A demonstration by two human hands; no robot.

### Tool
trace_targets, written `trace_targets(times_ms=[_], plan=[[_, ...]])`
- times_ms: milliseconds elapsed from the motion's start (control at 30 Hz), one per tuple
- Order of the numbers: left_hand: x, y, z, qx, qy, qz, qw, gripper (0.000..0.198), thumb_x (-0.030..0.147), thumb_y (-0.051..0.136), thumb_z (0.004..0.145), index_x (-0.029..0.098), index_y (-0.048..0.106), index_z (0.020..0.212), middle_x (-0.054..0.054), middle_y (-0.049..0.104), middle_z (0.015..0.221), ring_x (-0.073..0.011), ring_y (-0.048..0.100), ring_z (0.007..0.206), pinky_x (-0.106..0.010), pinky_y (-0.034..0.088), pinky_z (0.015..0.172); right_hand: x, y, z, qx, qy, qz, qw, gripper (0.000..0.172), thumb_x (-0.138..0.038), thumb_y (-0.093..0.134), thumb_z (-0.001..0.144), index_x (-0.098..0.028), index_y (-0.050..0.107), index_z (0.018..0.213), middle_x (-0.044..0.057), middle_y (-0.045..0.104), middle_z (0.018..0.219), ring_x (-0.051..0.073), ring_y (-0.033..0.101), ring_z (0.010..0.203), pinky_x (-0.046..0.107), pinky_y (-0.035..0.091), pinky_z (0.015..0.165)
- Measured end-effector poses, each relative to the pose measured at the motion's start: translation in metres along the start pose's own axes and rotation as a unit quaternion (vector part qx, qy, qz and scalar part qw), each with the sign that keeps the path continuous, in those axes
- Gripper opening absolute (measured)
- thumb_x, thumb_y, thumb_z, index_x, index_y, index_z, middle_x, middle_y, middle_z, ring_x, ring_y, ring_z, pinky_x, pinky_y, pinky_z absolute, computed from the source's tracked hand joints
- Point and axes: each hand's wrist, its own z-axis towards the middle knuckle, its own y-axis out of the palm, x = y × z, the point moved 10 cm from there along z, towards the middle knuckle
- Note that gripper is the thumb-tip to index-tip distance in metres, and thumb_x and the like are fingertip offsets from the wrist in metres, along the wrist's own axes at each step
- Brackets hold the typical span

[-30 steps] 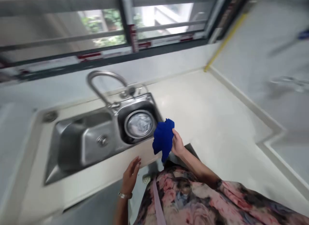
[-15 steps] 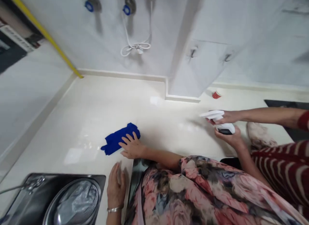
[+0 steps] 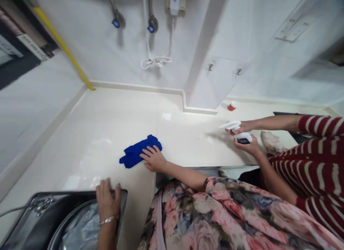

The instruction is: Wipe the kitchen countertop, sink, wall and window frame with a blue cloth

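Note:
A crumpled blue cloth (image 3: 134, 153) lies on the cream countertop (image 3: 126, 110). My right hand (image 3: 156, 160) rests on its right end, fingers spread and laid flat over the fabric. At the lower left, my left hand (image 3: 107, 198), with a silver bracelet at the wrist, is open over the rim of the dark sink (image 3: 43, 207). Its fingertips reach the counter edge, and nothing shows in it. Below it in the sink is a round metal basin (image 3: 60, 221) with a clear plastic bag (image 3: 80, 228), partly hidden by my hand and forearm.
On the right, a co-worker in a striped sleeve (image 3: 321, 124) holds a white spray bottle (image 3: 243, 137) in both hands. A small red-and-white cup (image 3: 231, 106) and a pale cloth (image 3: 271, 142) sit beyond. A yellow pipe (image 3: 64, 47) runs down the left corner.
My left hand has moved left, from the counter beside the sink onto the sink's rim. My right hand stays on the blue cloth. The view has shifted slightly.

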Motion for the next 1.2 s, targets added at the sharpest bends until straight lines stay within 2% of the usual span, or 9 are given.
trace_targets(times_ms=[100,200,300,533,733,933,1200], plan=[[-0.005,0.012,-0.004,-0.021,-0.040,0.008,0.999,0.081,0.056,0.035,0.098,-0.005,0.048,0.150,-0.033,0.052,0.153,-0.0409,0.038,0.155,-0.060,0.026,0.130,0.001,-0.001,0.002,-0.010,0.007,-0.002,1.000,0.053,-0.039,0.055,0.105,-0.022,0.051,0.155,0.011,0.048,0.164,0.034,0.038,0.151,0.060,0.027,0.124],[0.015,0.035,-0.011,-0.062,-0.071,0.055,0.994,0.075,0.051,0.034,0.101,-0.002,0.049,0.152,-0.032,0.041,0.163,-0.0458,0.028,0.158,-0.070,0.025,0.125,-0.001,-0.002,0.006,-0.012,0.013,0.001,1.000,0.050,-0.038,0.055,0.104,-0.023,0.054,0.152,0.010,0.051,0.162,0.032,0.040,0.149,0.057,0.029,0.122],[0.037,0.047,-0.017,-0.065,-0.094,0.119,0.986,0.065,0.044,0.034,0.105,0.005,0.050,0.155,-0.027,0.030,0.171,-0.0483,0.018,0.161,-0.076,0.024,0.122,-0.002,0.000,0.008,-0.015,0.032,0.004,0.999,0.051,-0.035,0.058,0.101,-0.023,0.055,0.151,0.010,0.052,0.160,0.032,0.040,0.148,0.056,0.028,0.122],[0.048,0.046,-0.016,-0.059,-0.097,0.143,0.983,0.060,0.040,0.038,0.107,0.008,0.051,0.156,-0.025,0.032,0.170,-0.0472,0.022,0.160,-0.074,0.027,0.122,-0.008,-0.001,0.003,-0.020,0.022,-0.004,1.000,0.049,-0.030,0.050,0.102,-0.022,0.055,0.151,0.009,0.054,0.159,0.031,0.043,0.143,0.052,0.033,0.114],[0.055,0.041,-0.017,-0.039,-0.103,0.143,0.984,0.061,0.041,0.036,0.107,0.007,0.051,0.156,-0.025,0.032,0.170,-0.0465,0.021,0.160,-0.073,0.025,0.123,-0.012,-0.004,0.004,-0.032,0.007,-0.044,0.999,0.053,-0.023,0.053,0.099,-0.023,0.051,0.152,0.010,0.052,0.159,0.031,0.044,0.138,0.050,0.037,0.108],[0.050,0.045,-0.018,-0.050,-0.109,0.128,0.985,0.064,0.043,0.033,0.107,0.007,0.050,0.157,-0.025,0.030,0.171,-0.0463,0.019,0.161,-0.073,0.022,0.125,-0.018,-0.008,0.005,-0.029,0.003,-0.072,0.997,0.056,-0.025,0.055,0.097,-0.020,0.048,0.152,0.012,0.051,0.158,0.032,0.044,0.133,0.050,0.039,0.107],[0.048,0.044,-0.017,-0.032,-0.097,0.106,0.989,0.064,0.045,0.041,0.102,0.009,0.052,0.154,-0.025,0.033,0.170,-0.0468,0.020,0.160,-0.076,0.025,0.122,-0.016,-0.007,0.007,-0.026,-0.004,-0.058,0.998,0.053,-0.025,0.054,0.097,-0.020,0.051,0.150,0.012,0.054,0.155,0.032,0.046,0.129,0.051,0.039,0.104]])
